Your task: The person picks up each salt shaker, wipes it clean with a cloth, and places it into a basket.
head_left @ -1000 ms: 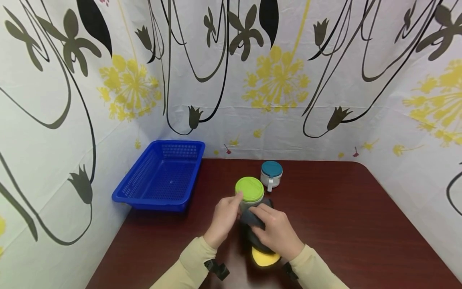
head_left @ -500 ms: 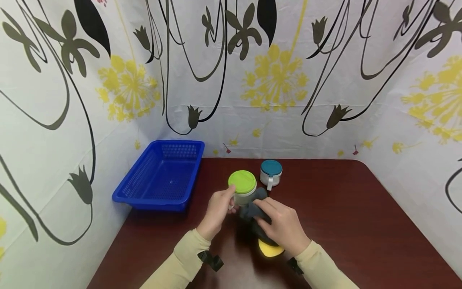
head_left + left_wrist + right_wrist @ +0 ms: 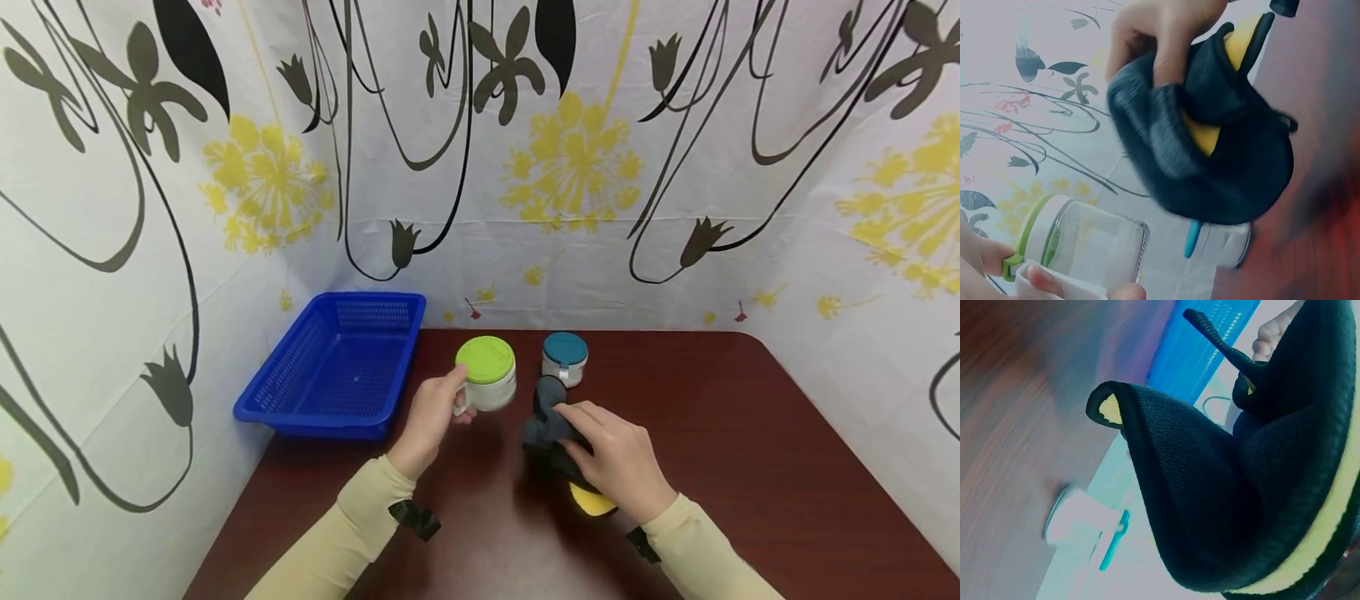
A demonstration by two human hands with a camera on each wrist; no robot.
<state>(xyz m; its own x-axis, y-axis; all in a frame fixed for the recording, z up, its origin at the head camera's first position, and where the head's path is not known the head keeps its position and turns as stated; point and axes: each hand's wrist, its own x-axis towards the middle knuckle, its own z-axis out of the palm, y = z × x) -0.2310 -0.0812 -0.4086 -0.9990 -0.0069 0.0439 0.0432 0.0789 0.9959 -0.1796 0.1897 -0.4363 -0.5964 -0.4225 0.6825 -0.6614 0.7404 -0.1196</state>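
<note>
My left hand (image 3: pixel 429 417) grips the white handle (image 3: pixel 1063 284) of a clear glass jar (image 3: pixel 1100 244), with the thumb up at its lime-green lid (image 3: pixel 485 360). The jar appears raised over the table. To its right, my right hand (image 3: pixel 618 457) pinches a folded cloth (image 3: pixel 547 425), dark grey with a yellow underside and dark edging. This cloth hangs loosely folded, apart from the jar in the left wrist view. It fills much of the right wrist view, where the right fingers are mostly hidden behind it.
A smaller glass jar with a teal lid (image 3: pixel 566 350) stands near the table's back edge, just beyond the cloth. The blue perforated basket (image 3: pixel 258 408) sits at the back left of the dark red-brown table (image 3: pixel 720 433). Patterned fabric (image 3: pixel 450 192) hangs behind and at both sides.
My left hand has carried the green-lidded jar left and away from the cloth, which was against it before. My right hand has moved right with the cloth, exposing the jar's glass side.
</note>
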